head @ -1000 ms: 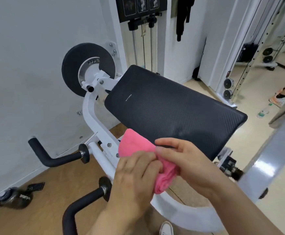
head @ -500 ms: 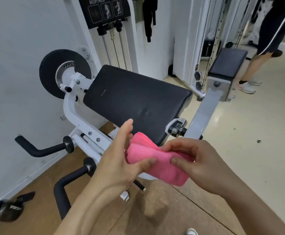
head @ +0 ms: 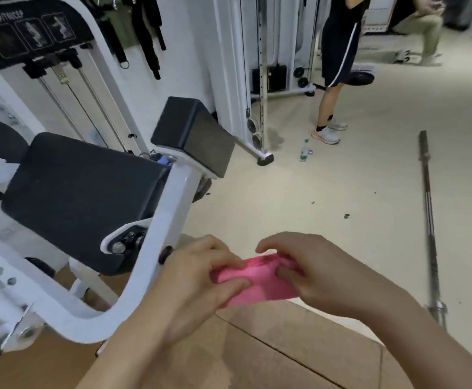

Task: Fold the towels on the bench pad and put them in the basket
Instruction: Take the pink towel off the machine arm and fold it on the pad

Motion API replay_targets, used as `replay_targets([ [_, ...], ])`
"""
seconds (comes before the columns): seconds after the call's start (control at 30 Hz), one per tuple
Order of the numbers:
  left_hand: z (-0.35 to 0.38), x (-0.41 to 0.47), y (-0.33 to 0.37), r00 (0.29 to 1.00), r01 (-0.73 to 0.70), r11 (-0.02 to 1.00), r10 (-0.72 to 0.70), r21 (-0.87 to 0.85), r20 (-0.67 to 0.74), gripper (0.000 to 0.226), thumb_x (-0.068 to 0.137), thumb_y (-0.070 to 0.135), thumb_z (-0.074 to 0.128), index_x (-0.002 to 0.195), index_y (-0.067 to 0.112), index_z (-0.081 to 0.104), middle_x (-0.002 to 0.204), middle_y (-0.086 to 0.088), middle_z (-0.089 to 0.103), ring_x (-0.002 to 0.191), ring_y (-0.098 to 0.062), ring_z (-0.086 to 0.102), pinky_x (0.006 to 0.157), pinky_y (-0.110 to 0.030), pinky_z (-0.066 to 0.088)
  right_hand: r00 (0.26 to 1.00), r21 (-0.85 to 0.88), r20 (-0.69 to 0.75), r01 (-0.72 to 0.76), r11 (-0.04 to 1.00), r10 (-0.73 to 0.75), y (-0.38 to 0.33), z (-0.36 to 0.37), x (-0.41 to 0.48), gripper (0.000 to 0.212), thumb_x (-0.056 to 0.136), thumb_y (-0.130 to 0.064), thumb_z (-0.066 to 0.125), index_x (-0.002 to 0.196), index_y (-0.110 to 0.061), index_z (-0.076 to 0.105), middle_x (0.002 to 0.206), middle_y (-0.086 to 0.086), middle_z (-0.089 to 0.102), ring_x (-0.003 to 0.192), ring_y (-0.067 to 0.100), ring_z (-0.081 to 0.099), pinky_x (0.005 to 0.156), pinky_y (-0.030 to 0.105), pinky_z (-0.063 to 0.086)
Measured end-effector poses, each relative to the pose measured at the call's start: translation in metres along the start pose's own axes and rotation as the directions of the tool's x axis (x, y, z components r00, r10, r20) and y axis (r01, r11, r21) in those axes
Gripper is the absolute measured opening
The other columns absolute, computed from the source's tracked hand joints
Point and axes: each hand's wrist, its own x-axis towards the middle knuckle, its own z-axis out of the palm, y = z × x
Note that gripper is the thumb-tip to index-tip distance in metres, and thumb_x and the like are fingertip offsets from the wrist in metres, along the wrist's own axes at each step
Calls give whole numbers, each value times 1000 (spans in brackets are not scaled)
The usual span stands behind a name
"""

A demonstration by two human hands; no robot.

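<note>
A folded pink towel (head: 260, 282) hangs in the air between my two hands, low in the middle of the view. My left hand (head: 198, 282) pinches its left end between thumb and fingers. My right hand (head: 316, 273) pinches its right end with curled fingers. The black bench pad (head: 80, 192) lies up and to the left of my hands with nothing on it. No basket is in view.
The white machine frame (head: 170, 220) stands just left of my hands, with a smaller black pad (head: 195, 133) above it. A barbell (head: 428, 214) lies on the floor at right. A person (head: 338, 57) stands at the back near a water bottle (head: 304, 151).
My view has swung right, away from the pad. Both hands have carried the pink towel right of the machine frame. My left hand has changed from cupping the towel to pinching its end.
</note>
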Motion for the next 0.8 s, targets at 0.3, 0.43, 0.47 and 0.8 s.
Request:
replay_targets([
  [0.3, 70, 86, 7, 995, 47, 992, -36, 121, -93, 10, 77, 28, 79, 86, 26, 76, 84, 19, 60, 87, 7, 54, 73, -3, 38, 987, -175, -11, -158, 972, 159, 133, -49, 10, 22, 96, -22, 48, 101, -34, 66, 98, -16, 63, 95, 6, 54, 79, 24, 43],
  [0.43, 91, 130, -11, 997, 62, 988, -55, 141, -58, 13, 75, 20, 82, 85, 25, 76, 82, 19, 59, 82, 4, 54, 70, -4, 38, 981, 46, -73, -175, 983, 178, 171, -60, 45, 18, 93, -29, 54, 108, -37, 60, 109, -21, 52, 93, -2, 54, 77, 17, 40],
  [0.47, 96, 145, -14, 998, 45, 989, -37, 141, -60, 13, 74, 20, 83, 84, 24, 76, 81, 17, 60, 78, 2, 54, 68, -6, 40, 987, 52, -24, -157, 986, 158, 177, -62, 56, 31, 91, -38, 57, 122, -38, 54, 121, -21, 49, 101, -4, 52, 83, 17, 40],
  [0.8, 115, 322, -50, 982, -141, 980, 156, 140, -105, 15, 82, 29, 57, 85, 22, 70, 86, 10, 59, 75, -9, 56, 59, -28, 49, 975, -268, 218, 94, 959, -35, 244, -104, 233, 24, 88, -53, 55, 105, -40, 45, 97, -14, 58, 97, 10, 51, 91, 40, 37],
])
